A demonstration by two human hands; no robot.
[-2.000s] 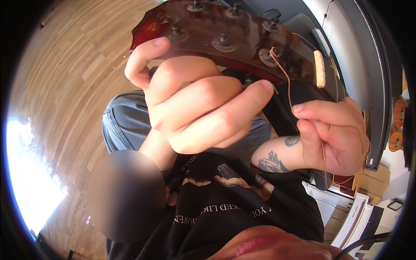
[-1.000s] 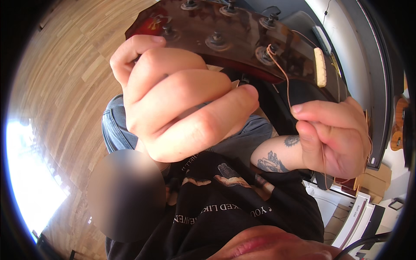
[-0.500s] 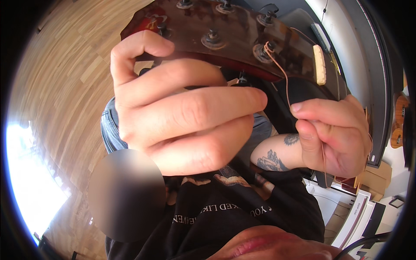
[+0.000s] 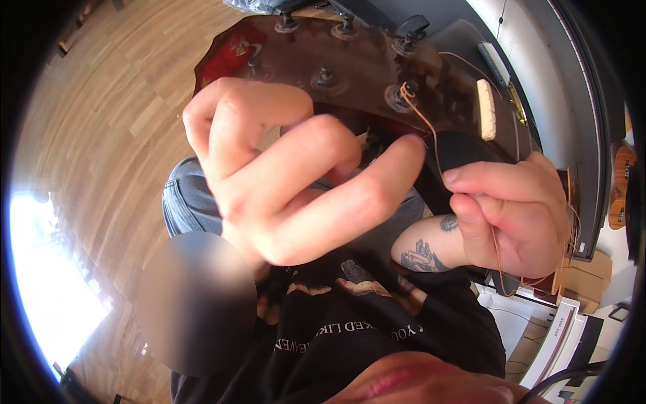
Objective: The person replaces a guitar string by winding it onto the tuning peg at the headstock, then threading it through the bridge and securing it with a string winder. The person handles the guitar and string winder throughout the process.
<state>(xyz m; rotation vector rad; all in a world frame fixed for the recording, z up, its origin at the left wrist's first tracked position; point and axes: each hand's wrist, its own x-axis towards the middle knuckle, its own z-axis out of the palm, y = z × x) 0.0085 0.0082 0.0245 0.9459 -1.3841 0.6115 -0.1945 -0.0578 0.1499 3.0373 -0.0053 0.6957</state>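
A dark brown guitar headstock (image 4: 363, 60) with several metal tuning posts spans the upper middle. A copper-coloured guitar string (image 4: 434, 129) is wound round the near tuning post (image 4: 404, 94) closest to the pale nut (image 4: 485, 110). My right hand (image 4: 508, 212) pinches this string between thumb and forefinger, holding it away from the post. The string's loose end hangs below that hand. My left hand (image 4: 289, 175) is curled at the headstock's near edge, by a dark tuning peg partly seen between its fingers. Its thumb is hidden, so what it grips cannot be made out.
The headstock lies above my jeans (image 4: 192, 195) and black shirt (image 4: 377, 316). Wooden flooring (image 4: 128, 135) stretches to the left. On the right are a long dark keyboard-like instrument (image 4: 582, 135), a cardboard box (image 4: 589, 279) and a small wooden stringed instrument (image 4: 619, 195).
My left hand has turned, its knuckles shifting and its fingers spreading a little. The headstock sits slightly lower in view. My right hand keeps its pinch on the string.
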